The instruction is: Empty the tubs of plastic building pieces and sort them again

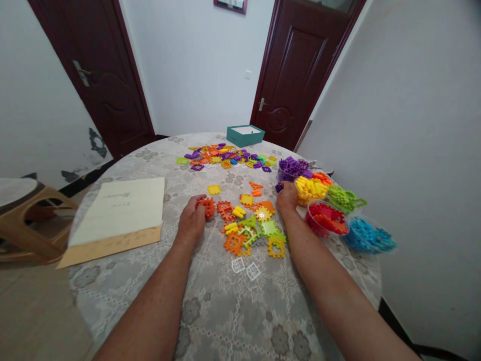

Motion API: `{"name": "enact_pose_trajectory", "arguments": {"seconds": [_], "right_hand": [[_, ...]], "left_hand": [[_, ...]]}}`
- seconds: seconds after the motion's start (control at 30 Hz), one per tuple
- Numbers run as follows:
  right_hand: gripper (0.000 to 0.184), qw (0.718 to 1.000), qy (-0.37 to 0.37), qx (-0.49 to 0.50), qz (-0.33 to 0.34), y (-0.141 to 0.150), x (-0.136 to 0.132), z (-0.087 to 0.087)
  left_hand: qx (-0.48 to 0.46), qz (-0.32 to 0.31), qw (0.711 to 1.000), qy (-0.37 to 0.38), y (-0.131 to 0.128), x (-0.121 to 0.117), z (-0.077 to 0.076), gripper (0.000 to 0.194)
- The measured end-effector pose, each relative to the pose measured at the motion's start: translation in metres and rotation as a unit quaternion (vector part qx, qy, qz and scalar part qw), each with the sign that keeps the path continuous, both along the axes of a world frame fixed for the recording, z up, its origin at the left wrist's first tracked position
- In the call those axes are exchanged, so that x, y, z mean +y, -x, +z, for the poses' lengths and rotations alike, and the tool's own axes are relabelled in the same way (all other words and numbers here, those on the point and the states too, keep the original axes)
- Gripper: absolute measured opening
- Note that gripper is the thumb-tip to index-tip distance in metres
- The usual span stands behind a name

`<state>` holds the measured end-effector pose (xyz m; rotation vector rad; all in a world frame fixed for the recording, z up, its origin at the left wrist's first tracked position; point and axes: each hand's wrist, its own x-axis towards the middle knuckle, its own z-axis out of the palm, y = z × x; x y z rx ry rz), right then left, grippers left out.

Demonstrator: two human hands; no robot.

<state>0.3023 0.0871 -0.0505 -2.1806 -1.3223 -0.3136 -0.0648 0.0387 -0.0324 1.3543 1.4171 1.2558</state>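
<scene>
My left hand [191,219] is closed on an orange-red notched building piece [208,207] at the left of a loose group of pieces. More orange-red pieces [225,210] lie just to its right. My right hand [287,196] pinches a small purple building piece [278,187] beside the tub of purple pieces [292,167]. Between my forearms lie yellow tubes [239,212], a green frame piece [249,232], an orange square piece [235,242] and two white lattice pieces [253,272]. A yellow square piece [214,189] lies apart, beyond my left hand.
Clear tubs hold yellow pieces [311,188], red pieces [327,218], green pieces [343,199] and blue pieces [368,235] at the right. A mixed pile [225,156] lies farther back, before a teal box [245,137]. Paper sheets [122,205] cover the table's left side.
</scene>
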Motion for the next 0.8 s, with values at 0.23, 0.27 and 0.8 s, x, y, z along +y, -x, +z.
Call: {"name": "enact_pose_trajectory", "arguments": {"seconds": [0.23,0.27,0.8], "right_hand": [[0.046,1.000,0.001,0.013,0.009,-0.004,0.001,-0.007],[0.046,1.000,0.001,0.015,0.010,-0.004,0.000,-0.008],[0.037,0.964,0.098,0.020,0.245,0.061,-0.021,0.012]], "left_hand": [[0.012,0.001,1.000,-0.006,0.001,-0.002,0.001,0.045],[0.012,0.001,1.000,-0.009,0.002,-0.002,0.000,0.045],[-0.036,0.003,0.999,0.016,-0.003,-0.003,0.006,0.047]]}}
